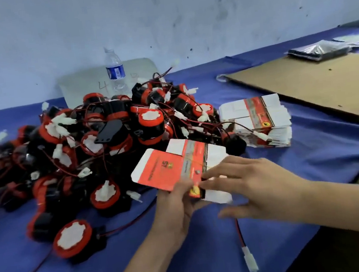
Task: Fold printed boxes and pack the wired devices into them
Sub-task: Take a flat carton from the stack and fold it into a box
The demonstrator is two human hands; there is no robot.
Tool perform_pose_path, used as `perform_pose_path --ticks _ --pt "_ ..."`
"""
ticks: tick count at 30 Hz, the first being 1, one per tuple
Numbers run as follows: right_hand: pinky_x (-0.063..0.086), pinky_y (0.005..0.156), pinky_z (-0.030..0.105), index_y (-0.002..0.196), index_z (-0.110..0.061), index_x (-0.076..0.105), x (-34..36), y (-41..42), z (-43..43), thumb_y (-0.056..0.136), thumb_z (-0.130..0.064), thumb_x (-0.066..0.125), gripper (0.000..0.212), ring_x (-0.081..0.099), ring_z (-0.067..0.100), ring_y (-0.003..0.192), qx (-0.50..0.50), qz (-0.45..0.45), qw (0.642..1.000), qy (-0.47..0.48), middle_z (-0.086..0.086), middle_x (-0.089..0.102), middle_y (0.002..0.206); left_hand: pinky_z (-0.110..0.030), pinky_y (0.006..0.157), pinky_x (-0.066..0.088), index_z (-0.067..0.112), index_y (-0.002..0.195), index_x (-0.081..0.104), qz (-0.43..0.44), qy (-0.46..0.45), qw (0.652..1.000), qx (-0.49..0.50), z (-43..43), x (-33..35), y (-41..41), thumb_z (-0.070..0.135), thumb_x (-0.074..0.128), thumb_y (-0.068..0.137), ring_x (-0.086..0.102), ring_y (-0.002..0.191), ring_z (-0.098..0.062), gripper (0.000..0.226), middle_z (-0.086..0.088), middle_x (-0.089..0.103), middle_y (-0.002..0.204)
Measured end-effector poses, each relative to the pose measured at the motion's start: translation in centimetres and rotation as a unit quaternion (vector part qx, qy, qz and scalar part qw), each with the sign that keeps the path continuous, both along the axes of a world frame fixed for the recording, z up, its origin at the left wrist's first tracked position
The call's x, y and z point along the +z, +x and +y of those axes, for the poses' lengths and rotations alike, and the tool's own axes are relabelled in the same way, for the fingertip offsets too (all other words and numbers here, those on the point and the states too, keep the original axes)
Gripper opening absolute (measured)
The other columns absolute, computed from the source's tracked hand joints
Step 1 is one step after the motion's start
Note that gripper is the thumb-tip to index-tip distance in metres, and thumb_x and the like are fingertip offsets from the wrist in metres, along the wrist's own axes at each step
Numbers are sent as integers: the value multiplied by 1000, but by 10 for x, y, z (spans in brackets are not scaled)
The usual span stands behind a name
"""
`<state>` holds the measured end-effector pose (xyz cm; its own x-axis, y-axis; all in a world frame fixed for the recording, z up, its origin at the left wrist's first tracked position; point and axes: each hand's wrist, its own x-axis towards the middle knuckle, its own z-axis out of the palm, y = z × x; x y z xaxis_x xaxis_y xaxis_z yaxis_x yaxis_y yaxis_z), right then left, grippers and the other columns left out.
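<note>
A flat red and white printed box [169,171] is held above the blue table [211,256]. My left hand [174,208] grips its lower edge from below. My right hand [248,186] pinches the same edge from the right, fingers spread. A big heap of black and red wired devices [97,141] with white connectors lies to the left and behind. A stack of flat printed boxes [258,121] sits to the right of the heap. A loose red and black wire with a white plug [249,260] lies under my right forearm.
A clear water bottle [115,71] stands behind the heap, in front of a white sheet against the wall. A brown cardboard sheet [317,87] lies at the right, with a shiny packet stack [319,49] on it. The table's edge runs along the lower right.
</note>
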<state>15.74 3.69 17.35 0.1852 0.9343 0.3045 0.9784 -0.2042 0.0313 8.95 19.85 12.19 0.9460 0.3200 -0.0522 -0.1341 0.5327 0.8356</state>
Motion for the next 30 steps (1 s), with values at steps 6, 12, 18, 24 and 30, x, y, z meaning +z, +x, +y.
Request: perform_pose_path --ticks 6,12,18,24,30 --pt "42 100 48 105 -14 73 -9 14 34 84 -32 73 27 51 27 123 -155 101 960 210 1 62 126 -35 61 59 12 107 65 -14 10 998 53 0 -1 4 9 58 86 72 84 -22 22 -7 75 98" --pt "32 83 2 85 -15 74 -50 -1 57 82 -16 75 3 54 15 115 -323 247 844 350 -7 64 117 -48 78 59 18 112 64 3 47 994 100 2 -10 4 19 64 83 70 97 -25 29 -5 73 106" --pt "40 92 22 77 -5 62 -52 -6 64 83 1 65 10 52 25 111 -296 73 883 357 6 64 110 -32 61 58 38 96 71 1 124 984 127 1 -15 2 14 62 92 71 88 -10 25 12 74 97" --pt "41 65 22 58 -23 47 -45 -22 31 80 -13 45 24 49 16 66 -135 562 670 466 -2 52 65 -31 56 58 17 101 65 25 -6 986 165 16 -3 7 7 58 93 72 81 -16 14 -2 74 93" --pt "25 49 29 54 -11 29 -43 -3 5 93 -16 61 50 28 15 49 -322 419 725 441 2 28 47 -27 52 56 3 104 64 18 -103 992 73 25 8 2 3 54 91 71 74 -19 17 -8 73 87"
